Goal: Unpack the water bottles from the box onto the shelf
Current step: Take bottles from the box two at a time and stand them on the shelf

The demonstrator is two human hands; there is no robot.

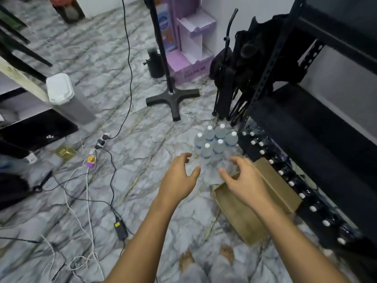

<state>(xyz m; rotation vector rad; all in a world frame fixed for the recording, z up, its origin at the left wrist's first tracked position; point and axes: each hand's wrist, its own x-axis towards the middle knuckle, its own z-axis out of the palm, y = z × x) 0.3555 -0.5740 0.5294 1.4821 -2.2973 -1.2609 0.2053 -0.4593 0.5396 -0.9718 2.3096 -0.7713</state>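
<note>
Two empty hands, left hand (pixel 179 176) and right hand (pixel 244 180), grip spread apart, hover near upright water bottles (pixel 214 141).

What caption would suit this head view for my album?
Two bare open hands, left hand and right hand, reach toward clear plastic white-capped water bottles beside a brown cardboard box.

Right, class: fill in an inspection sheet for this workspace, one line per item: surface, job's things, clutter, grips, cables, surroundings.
Surface: marbled floor.
Job's things: water bottles standing in a cluster on the floor; cardboard box open, looks empty; more bottles lined along the bottom shelf.
Clutter: white-lidded bin, purple carton.
Grips: left hand and right hand open, holding nothing.
Cables: power strip, loose cords, adapter.
Surroundings: fan stand, folded tripods.
</note>
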